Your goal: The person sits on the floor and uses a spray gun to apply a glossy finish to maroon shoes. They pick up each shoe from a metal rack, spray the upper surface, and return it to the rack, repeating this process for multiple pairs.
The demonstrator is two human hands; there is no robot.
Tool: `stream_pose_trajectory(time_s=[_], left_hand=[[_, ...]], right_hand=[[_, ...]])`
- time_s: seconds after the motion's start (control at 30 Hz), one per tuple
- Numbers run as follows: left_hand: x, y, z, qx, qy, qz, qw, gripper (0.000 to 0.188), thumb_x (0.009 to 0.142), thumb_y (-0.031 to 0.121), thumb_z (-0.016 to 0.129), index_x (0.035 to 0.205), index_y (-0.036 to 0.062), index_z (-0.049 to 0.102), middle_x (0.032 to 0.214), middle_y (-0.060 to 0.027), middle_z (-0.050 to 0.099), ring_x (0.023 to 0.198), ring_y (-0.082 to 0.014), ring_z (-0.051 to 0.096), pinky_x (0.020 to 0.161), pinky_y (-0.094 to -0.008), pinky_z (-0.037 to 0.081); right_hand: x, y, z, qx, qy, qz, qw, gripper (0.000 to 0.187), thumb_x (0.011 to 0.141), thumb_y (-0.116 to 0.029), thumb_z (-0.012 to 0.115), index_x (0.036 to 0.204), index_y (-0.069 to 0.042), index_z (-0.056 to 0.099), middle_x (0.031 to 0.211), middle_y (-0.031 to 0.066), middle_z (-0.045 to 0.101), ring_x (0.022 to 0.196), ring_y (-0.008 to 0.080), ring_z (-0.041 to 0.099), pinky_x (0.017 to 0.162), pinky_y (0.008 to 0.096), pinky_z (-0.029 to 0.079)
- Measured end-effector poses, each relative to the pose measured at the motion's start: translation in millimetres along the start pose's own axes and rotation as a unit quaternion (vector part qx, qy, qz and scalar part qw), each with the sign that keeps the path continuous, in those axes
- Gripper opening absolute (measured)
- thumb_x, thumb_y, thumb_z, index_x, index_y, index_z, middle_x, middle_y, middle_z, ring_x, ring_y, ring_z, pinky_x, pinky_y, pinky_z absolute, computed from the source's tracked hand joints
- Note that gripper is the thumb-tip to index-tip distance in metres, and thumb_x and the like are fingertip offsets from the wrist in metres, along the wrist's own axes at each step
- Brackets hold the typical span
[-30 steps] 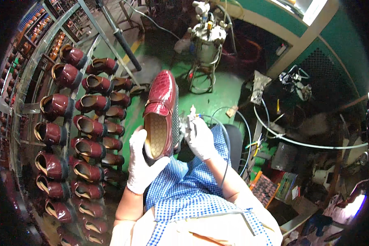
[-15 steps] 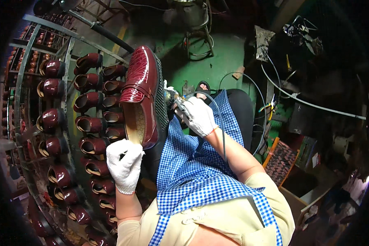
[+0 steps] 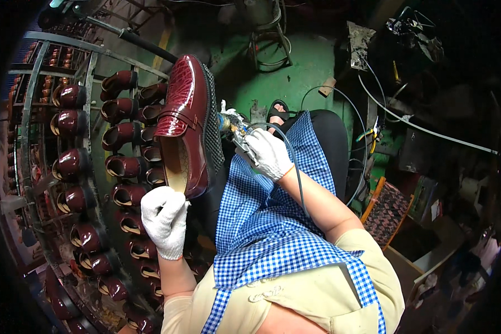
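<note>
My left hand (image 3: 166, 221), in a white knit glove, is closed on the heel end of a glossy dark red loafer (image 3: 182, 108). The loafer is held up toe-away, its opening turned left and its black textured sole facing right. In my right hand (image 3: 269, 154), also gloved in white, is a metal hand tool (image 3: 240, 133) fed by a thin grey hose (image 3: 293, 158). The tool's front end points at the sole, with cloth-like white and tan bits around it. Whether it touches the sole I cannot tell, nor its exact kind.
A metal rack (image 3: 33, 100) with rows of similar red loafers (image 3: 121, 136) stands close on the left. A blue checked apron (image 3: 273, 234) covers my lap. Cables and a woven-back chair (image 3: 388, 214) are at the right. A metal stool (image 3: 270, 50) stands ahead on the green floor (image 3: 306, 72).
The loafer and my left hand have shifted slightly left. My right hand with the tool has hardly moved, and both grips look the same.
</note>
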State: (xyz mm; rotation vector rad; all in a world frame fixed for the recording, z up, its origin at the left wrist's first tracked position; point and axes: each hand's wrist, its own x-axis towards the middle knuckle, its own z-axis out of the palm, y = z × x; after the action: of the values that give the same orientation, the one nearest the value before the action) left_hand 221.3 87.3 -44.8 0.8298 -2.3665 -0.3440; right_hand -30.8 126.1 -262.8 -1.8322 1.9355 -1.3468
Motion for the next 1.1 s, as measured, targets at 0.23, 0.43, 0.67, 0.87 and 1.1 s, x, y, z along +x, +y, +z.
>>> stream_pose_trajectory(time_s=[0.23,0.43,0.67,0.87,1.1], left_hand=[[11.6,2.6,-7.0,-0.004,-0.058,-0.006,0.998,0.05,0.071,-0.013,0.086,0.113,0.0146,0.079,0.109,-0.0057,0.068,0.101,-0.0272,0.068,0.099,-0.0442,0.055],[19.7,3.2,-19.5,0.027,-0.092,0.06,0.994,0.054,0.069,-0.012,0.085,0.116,0.0151,0.08,0.11,-0.0071,0.069,0.103,-0.0283,0.068,0.094,-0.0419,0.057],[27.5,3.6,-19.8,0.06,-0.094,0.098,0.989,0.051,0.068,-0.011,0.086,0.111,0.0155,0.082,0.11,-0.0077,0.07,0.101,-0.028,0.069,0.085,-0.036,0.059],[22.2,0.7,-15.8,0.031,-0.087,0.083,0.992,0.046,0.07,-0.009,0.089,0.109,0.014,0.082,0.108,-0.0078,0.071,0.1,-0.0276,0.07,0.086,-0.0371,0.058],[21.9,-0.5,-14.1,0.011,-0.089,0.07,0.993,0.046,0.067,-0.007,0.089,0.107,0.0134,0.081,0.105,-0.007,0.072,0.098,-0.0287,0.071,0.087,-0.0391,0.058]], right_hand=[[-9.5,0.4,-17.8,-0.024,-0.052,0.034,0.998,0.028,0.087,-0.032,0.081,0.104,-0.011,0.073,0.095,0.0097,0.068,0.088,0.0303,0.069,0.077,0.045,0.057],[10.9,-37.4,-80.8,0.063,-0.003,0.06,0.996,0.024,0.094,-0.029,0.079,0.108,-0.009,0.074,0.086,0.0085,0.064,0.074,0.0278,0.067,0.066,0.0381,0.056],[16.8,-64.1,-102.2,0.35,-0.019,0.141,0.926,0.021,0.097,-0.02,0.08,0.109,-0.005,0.071,0.086,0.0083,0.06,0.075,0.0242,0.062,0.072,0.0354,0.051],[7.0,-76.4,-110.2,0.318,-0.061,0.112,0.939,0.019,0.097,-0.023,0.079,0.104,-0.007,0.071,0.085,0.0075,0.061,0.072,0.0248,0.063,0.067,0.0359,0.051],[4.5,-80.9,-116.6,0.308,-0.051,0.084,0.946,0.021,0.094,-0.025,0.081,0.102,-0.008,0.073,0.087,0.0083,0.065,0.073,0.0261,0.067,0.065,0.0355,0.053]])
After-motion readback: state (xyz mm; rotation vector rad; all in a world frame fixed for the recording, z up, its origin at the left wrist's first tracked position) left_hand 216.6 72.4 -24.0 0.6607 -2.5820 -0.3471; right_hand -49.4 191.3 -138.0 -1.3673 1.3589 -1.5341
